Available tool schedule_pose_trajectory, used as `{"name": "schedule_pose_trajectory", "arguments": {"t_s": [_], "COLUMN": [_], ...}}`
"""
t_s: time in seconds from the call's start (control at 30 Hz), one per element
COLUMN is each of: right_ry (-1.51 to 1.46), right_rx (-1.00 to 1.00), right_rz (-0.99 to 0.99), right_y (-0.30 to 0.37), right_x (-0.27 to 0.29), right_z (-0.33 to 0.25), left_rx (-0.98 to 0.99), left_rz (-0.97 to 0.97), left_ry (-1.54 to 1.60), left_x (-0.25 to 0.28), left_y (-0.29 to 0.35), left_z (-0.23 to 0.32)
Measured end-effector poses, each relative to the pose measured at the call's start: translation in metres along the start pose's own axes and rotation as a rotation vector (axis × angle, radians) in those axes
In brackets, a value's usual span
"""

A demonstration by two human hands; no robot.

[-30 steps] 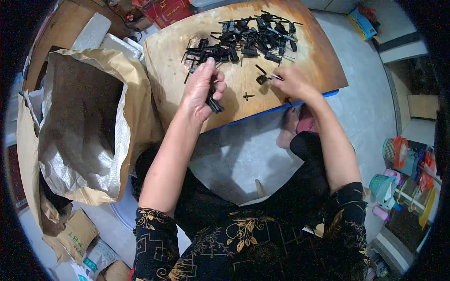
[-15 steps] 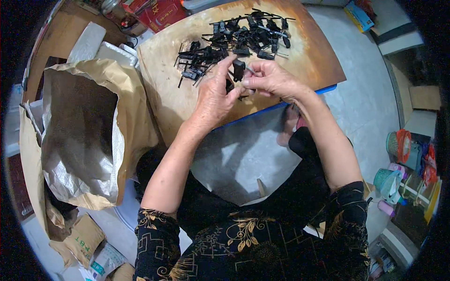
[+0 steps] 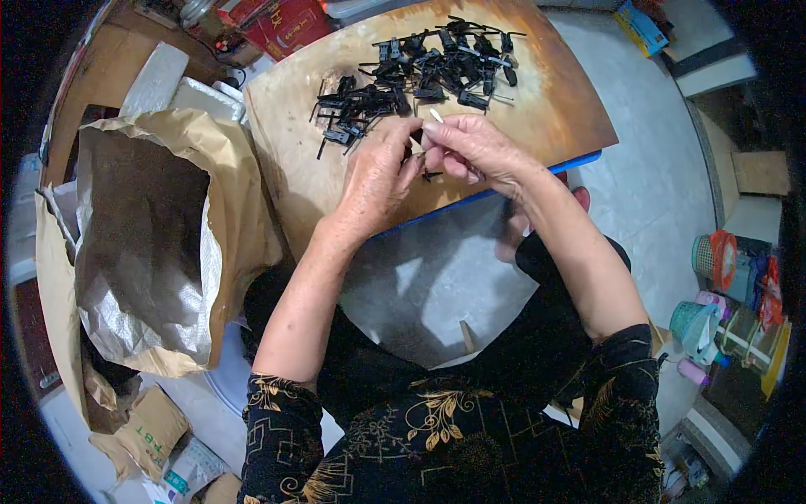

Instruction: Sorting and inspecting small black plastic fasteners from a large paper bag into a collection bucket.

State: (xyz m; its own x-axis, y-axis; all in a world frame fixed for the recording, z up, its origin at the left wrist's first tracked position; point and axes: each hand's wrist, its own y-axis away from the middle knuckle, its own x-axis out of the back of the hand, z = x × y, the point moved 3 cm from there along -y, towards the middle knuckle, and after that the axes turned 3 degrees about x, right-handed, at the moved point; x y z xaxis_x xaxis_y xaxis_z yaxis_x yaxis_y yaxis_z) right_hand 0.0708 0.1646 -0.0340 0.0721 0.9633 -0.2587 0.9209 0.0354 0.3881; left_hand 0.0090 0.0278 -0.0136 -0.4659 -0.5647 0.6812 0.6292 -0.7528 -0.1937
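Working apart earlier, left hand [image 3: 378,176] and right hand [image 3: 481,149] now meet.

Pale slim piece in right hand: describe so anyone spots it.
On the wooden tabletop, find the heap of black parts. Just below it in view, the right hand holds the pale slim piece. Its whitish end juts up, light against the dark heap.

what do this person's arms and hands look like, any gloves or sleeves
The left hand and right hand are gloveless, and no watch or bracelet shows. Black sleeves end near the elbows, patterned with gold leaves and thin angular lines.
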Motion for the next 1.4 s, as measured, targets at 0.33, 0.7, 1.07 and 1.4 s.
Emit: {"name": "schedule_pose_trajectory", "arguments": {"t_s": [0.33,0.7,1.07,1.4], "right_ry": [0.165,1.157,1.405,1.104], "right_rx": [0.239,0.459,0.452,0.724], "right_rz": [0.293,0.211,0.116,0.168], "right_y": [-0.021,-0.015,-0.042,-0.023], "right_x": [0.017,0.008,0.015,-0.022], "right_z": [-0.02,0.029,0.048,0.022], "left_rx": [0.251,0.742,0.629,0.888], "left_rz": [0.145,0.008,0.042,0.571], "left_ry": [0.098,1.034,1.289,0.419], "left_x": [0.006,0.016,0.053,0.161], "left_y": [-0.002,0.002,0.044,0.322], "left_z": [-0.037,-0.037,-0.009,-0.011]}}
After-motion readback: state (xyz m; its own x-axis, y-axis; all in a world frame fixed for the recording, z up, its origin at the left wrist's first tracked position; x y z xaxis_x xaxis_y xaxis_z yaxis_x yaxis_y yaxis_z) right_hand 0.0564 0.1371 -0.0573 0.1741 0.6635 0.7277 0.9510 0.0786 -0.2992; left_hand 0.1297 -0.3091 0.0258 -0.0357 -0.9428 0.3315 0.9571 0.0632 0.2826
